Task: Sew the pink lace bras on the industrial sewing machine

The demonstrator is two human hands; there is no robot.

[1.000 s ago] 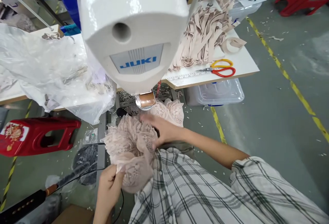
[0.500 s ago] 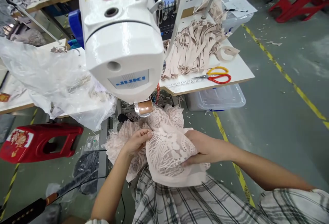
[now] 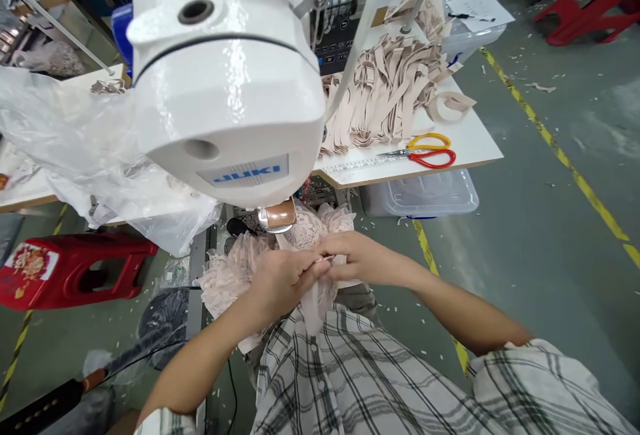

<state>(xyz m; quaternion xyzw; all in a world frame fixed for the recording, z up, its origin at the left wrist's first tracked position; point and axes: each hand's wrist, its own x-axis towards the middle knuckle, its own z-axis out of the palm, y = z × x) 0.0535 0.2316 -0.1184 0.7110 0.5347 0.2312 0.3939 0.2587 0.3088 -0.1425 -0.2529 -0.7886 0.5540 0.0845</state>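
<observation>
My left hand (image 3: 281, 276) and my right hand (image 3: 352, 256) meet just below the white JUKI sewing machine head (image 3: 225, 82). Both pinch the same pale pink lace fabric (image 3: 227, 274), which bunches in my lap and hangs down between the hands. The fingertips touch each other over the lace. More lace (image 3: 320, 218) lies under the machine's metal foot (image 3: 277, 217).
A table (image 3: 477, 135) to the right carries a heap of beige straps (image 3: 385, 88), red and yellow scissors (image 3: 425, 148) and a ruler. A clear plastic bin (image 3: 420, 192) sits beneath it. Crumpled clear plastic (image 3: 75, 135) lies at left above a red stool (image 3: 75, 265).
The hands have come together from holding a spread lace piece apart; the lace is now gathered and pinched between them. Earlier my left hand was lower, near my lap.
</observation>
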